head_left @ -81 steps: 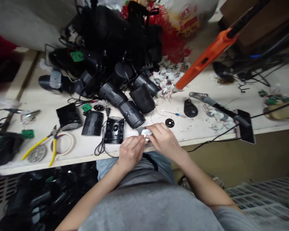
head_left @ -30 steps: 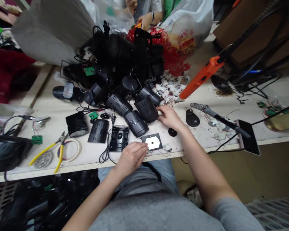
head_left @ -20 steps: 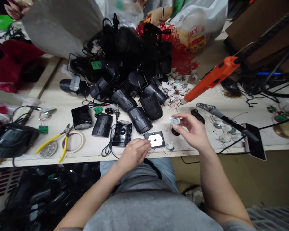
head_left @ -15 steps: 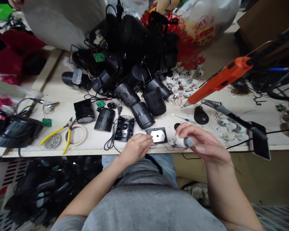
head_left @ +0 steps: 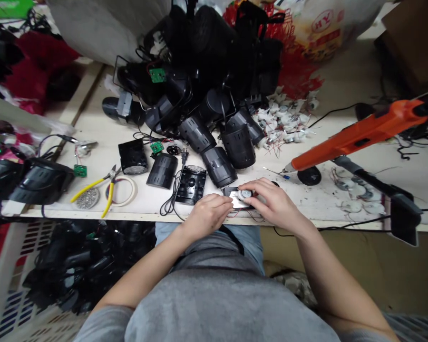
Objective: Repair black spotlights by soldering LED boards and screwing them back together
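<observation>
At the table's front edge lies a small black plate with a white face [head_left: 236,200]. My left hand [head_left: 209,214] has its fingers closed on the plate's left side and pins it down. My right hand [head_left: 274,203] pinches a small round white motor [head_left: 245,194] and holds it on top of the plate. Thin red wires trail from under my hands toward the table edge.
Behind my hands is a heap of black spotlight housings [head_left: 207,109] and a pile of small white motors [head_left: 287,124]. An orange glue gun [head_left: 356,135], a soldering iron stand [head_left: 385,187], yellow-handled pliers [head_left: 96,187], a tape ring [head_left: 123,191] and green circuit boards [head_left: 157,75] lie around.
My right hand reached to the white motor pile, picked one motor up and carried it back onto the plate. My left hand stayed on the plate's edge throughout.
</observation>
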The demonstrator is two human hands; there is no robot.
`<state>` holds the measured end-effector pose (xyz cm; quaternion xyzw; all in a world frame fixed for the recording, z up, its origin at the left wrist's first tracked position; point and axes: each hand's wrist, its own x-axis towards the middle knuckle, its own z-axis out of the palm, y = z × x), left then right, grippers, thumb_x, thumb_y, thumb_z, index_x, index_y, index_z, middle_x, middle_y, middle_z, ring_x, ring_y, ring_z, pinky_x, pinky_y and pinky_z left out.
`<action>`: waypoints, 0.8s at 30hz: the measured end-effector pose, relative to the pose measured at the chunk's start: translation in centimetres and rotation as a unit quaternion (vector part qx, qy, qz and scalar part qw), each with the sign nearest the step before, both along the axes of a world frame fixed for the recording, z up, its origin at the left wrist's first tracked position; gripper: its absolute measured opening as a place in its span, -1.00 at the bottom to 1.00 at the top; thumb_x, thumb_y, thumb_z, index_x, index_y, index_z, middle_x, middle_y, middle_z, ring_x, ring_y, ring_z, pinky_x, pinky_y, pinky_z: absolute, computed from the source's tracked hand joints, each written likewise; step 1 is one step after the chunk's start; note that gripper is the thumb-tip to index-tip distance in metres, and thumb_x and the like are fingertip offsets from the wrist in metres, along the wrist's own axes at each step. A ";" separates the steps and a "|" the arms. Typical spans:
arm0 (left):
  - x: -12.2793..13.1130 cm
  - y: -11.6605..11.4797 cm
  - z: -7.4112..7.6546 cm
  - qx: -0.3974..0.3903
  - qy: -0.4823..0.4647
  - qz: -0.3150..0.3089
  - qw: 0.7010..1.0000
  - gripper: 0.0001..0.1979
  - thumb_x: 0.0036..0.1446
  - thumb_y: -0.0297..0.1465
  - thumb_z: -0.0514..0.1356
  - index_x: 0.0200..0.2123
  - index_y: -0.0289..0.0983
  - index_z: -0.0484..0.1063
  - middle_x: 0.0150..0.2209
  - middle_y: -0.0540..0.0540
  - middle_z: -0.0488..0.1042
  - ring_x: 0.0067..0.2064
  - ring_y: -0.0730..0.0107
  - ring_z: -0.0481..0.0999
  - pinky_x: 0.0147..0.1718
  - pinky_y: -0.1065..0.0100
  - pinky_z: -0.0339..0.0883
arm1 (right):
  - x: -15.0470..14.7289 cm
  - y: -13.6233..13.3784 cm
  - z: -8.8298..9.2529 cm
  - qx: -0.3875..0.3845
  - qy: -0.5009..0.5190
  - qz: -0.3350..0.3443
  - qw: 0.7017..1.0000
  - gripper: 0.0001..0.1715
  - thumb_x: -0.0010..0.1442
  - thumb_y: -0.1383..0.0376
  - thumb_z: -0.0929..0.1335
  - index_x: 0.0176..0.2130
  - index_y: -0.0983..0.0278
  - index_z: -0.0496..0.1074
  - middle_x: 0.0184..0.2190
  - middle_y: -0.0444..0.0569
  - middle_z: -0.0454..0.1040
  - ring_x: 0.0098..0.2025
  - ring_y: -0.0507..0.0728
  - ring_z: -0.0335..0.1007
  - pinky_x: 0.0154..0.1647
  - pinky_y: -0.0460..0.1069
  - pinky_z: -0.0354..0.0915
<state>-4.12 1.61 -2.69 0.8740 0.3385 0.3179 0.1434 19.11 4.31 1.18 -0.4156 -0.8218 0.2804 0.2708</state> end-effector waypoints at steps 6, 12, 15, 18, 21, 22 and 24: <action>0.1 -0.1 -0.2 0.004 -0.002 0.005 1.000 -0.82 0.40 -0.43 0.11 -0.08 -0.27 0.52 -0.14 -0.11 0.64 -0.16 0.35 0.60 -0.13 0.32 0.52 | -0.8 -1.4 -0.8 0.096 -0.052 0.024 0.994 -0.68 0.39 0.41 0.26 0.09 0.28 0.42 -0.04 0.10 0.56 -0.02 0.23 0.44 0.00 0.19 0.47; 0.3 -0.3 -0.4 0.024 -0.005 0.014 1.000 -0.82 0.39 -0.43 0.12 -0.05 -0.28 0.50 -0.11 -0.13 0.63 -0.14 0.33 0.60 -0.12 0.30 0.52 | -1.0 -1.4 -1.9 0.093 -0.056 0.011 0.994 -0.64 0.39 0.42 0.25 0.12 0.29 0.42 -0.05 0.13 0.51 -0.01 0.23 0.43 0.01 0.21 0.48; 0.3 -0.3 -0.5 0.037 -0.007 0.017 0.999 -0.83 0.40 -0.42 0.12 -0.05 -0.30 0.49 -0.12 -0.13 0.63 -0.15 0.33 0.61 -0.14 0.30 0.53 | -0.9 -1.5 -1.5 0.074 -0.070 0.006 0.995 -0.61 0.40 0.39 0.27 0.17 0.28 0.40 -0.04 0.12 0.50 -0.01 0.23 0.42 0.01 0.21 0.48; 0.4 -0.3 -0.5 0.043 -0.011 0.024 0.999 -0.84 0.39 -0.42 0.14 -0.05 -0.29 0.49 -0.13 -0.12 0.64 -0.16 0.34 0.62 -0.14 0.32 0.54 | 0.1 -1.6 -0.4 0.088 -0.073 -0.015 0.993 -0.59 0.39 0.31 0.32 0.20 0.24 0.40 -0.03 0.12 0.52 0.01 0.26 0.44 0.03 0.22 0.47; 0.4 -0.3 -0.5 0.039 -0.030 0.032 0.998 -0.86 0.38 -0.41 0.16 -0.09 -0.28 0.51 -0.14 -0.13 0.64 -0.17 0.36 0.63 -0.15 0.32 0.55 | 2.4 -0.7 0.8 0.175 -0.026 -0.152 0.973 -0.68 0.33 0.30 0.39 0.08 0.17 0.50 -0.15 0.06 0.55 -0.09 0.25 0.50 -0.05 0.21 0.46; 0.4 -0.3 -0.4 0.037 -0.041 0.035 0.998 -0.87 0.38 -0.40 0.17 -0.10 -0.28 0.52 -0.15 -0.13 0.64 -0.18 0.36 0.63 -0.15 0.32 0.55 | 3.4 0.0 1.1 0.210 0.010 -0.225 0.951 -0.72 0.30 0.32 0.42 0.02 0.18 0.53 -0.18 0.04 0.55 -0.15 0.23 0.51 -0.10 0.18 0.46; 0.6 -0.2 -0.3 0.033 -0.061 0.045 0.997 -0.87 0.37 -0.40 0.19 -0.13 -0.28 0.53 -0.17 -0.13 0.65 -0.19 0.37 0.63 -0.17 0.33 0.55 | 5.3 2.3 1.4 0.264 0.134 -0.389 0.873 -0.64 0.25 0.31 0.46 0.05 0.22 0.50 -0.11 0.08 0.51 -0.20 0.18 0.52 -0.15 0.14 0.46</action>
